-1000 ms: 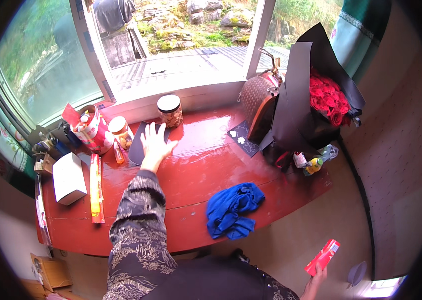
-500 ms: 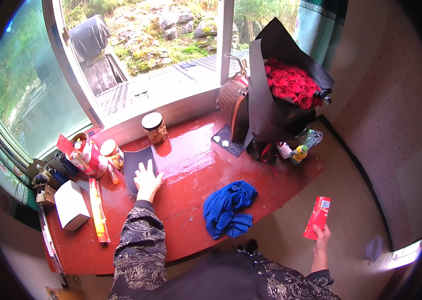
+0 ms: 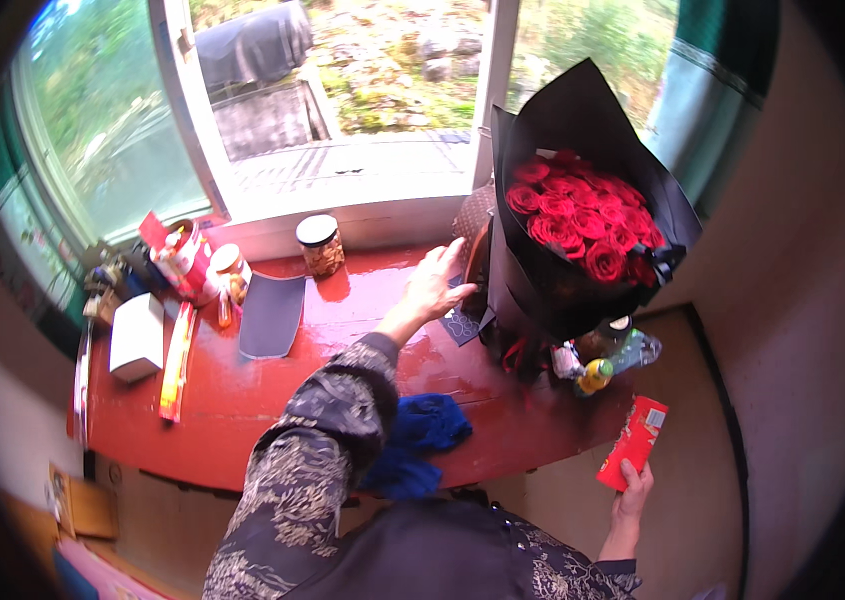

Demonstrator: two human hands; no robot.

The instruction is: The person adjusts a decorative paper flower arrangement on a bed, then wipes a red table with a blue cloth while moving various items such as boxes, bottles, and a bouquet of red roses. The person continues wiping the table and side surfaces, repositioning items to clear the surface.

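Note:
My left hand [image 3: 433, 287] reaches out over the red table, fingers spread and holding nothing. It is nearest to the brown patterned bag [image 3: 473, 225] and the dark card with pale paw shapes [image 3: 461, 325], beside the large bouquet of red roses [image 3: 588, 215] in black wrapping. Whether it touches any of these I cannot tell. Off the table's right end, my right hand [image 3: 629, 503] grips a slim red packet [image 3: 633, 442] by its lower end. A crumpled blue cloth [image 3: 428, 425] lies by the table's front edge, partly behind my left sleeve.
On the red table [image 3: 233, 400] are a dark mat [image 3: 273, 315], a lidded jar [image 3: 320, 245], a second jar [image 3: 230, 268], a white box [image 3: 138, 337] and a long yellow-red packet [image 3: 178, 362]. A yellow bottle [image 3: 595, 376] stands below the bouquet. The window [image 3: 343, 130] is behind.
My left hand has lifted off the dark mat and moved right toward the bag and bouquet. The view has shifted. My right hand still holds the red packet, now tilted more.

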